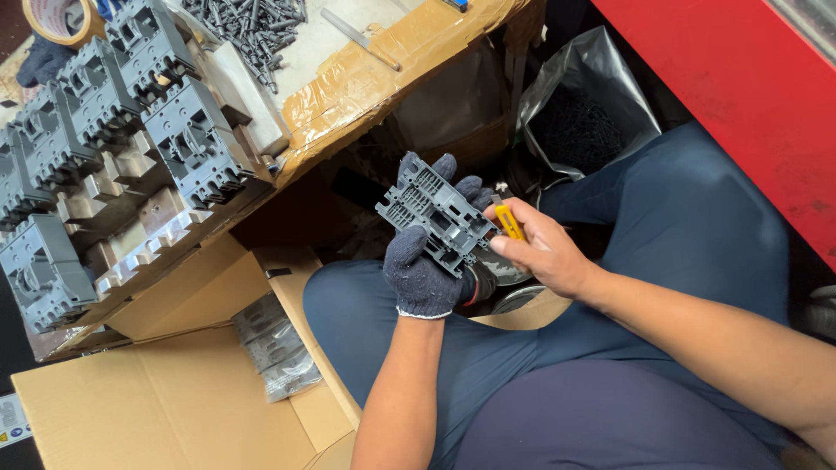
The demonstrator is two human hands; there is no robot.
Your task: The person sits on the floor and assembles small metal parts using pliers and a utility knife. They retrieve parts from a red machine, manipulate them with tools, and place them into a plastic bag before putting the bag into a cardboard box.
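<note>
Gloved left hand [424, 274] gripped a grey ribbed plastic housing [438, 213] above the lap; bare right hand [544, 252] pinched a small yellow-handled tool [509, 222] against it.
Left of the housing, similar grey moulded housings [104, 130] crowded a tape-patched bench [383, 74]; an open brown cardboard box [174, 392] lay below-left.

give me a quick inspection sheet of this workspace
surface: workbench edged with brown tape, top left
job's things: grey plastic housing held over the lap; yellow-handled tool at its edge
clutter: rows of grey housings, pile of dark screws, tape roll, bagged parts in an open cardboard box
hands: left hand gloved, gripping the housing; right hand bare, gripping the tool
cables: nothing seen
surroundings: black bag of dark parts, red panel at right
</note>
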